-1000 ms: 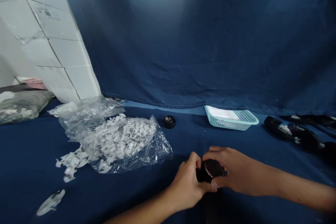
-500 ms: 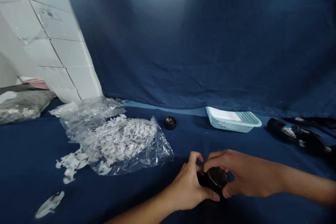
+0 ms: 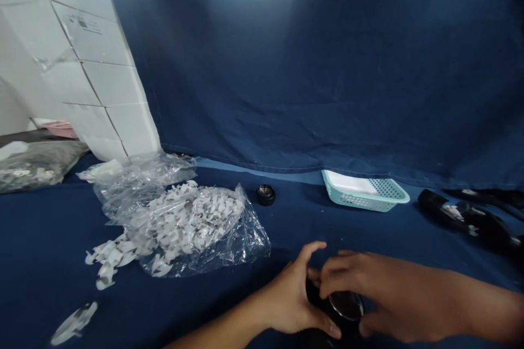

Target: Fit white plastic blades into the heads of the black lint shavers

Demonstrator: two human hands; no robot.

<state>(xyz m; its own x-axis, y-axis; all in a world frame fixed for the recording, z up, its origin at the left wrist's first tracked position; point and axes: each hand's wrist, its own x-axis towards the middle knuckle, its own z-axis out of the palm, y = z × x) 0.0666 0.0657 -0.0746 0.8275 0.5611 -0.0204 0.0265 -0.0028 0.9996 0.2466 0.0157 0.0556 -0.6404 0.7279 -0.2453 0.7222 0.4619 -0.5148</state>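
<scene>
Low at the right of centre is a black round object (image 3: 347,305) with a shiny, dark disc-like top and a thin bright rim. My left hand (image 3: 291,295) is curled round its left side, thumb at the near edge, index finger lifted off. From the right, my right hand (image 3: 368,289) grips the rim of the top, fingers on the far side and thumb at the near right. The lower part of the object is dark and partly hidden by both hands, so its exact kind does not show. A small black round piece (image 3: 266,194) with a hollow middle lies farther back.
Left of my hands, a clear plastic bag (image 3: 249,234) spills many small white plastic parts (image 3: 196,218); one loose white part (image 3: 74,323) lies nearer. A light blue basket (image 3: 360,200) stands behind, black items (image 3: 470,218) at right. White boxes (image 3: 118,82) are stacked left of a blue curtain (image 3: 286,65).
My right hand and the black round object have moved slightly down and right in view. My left index finger has straightened away from the object.
</scene>
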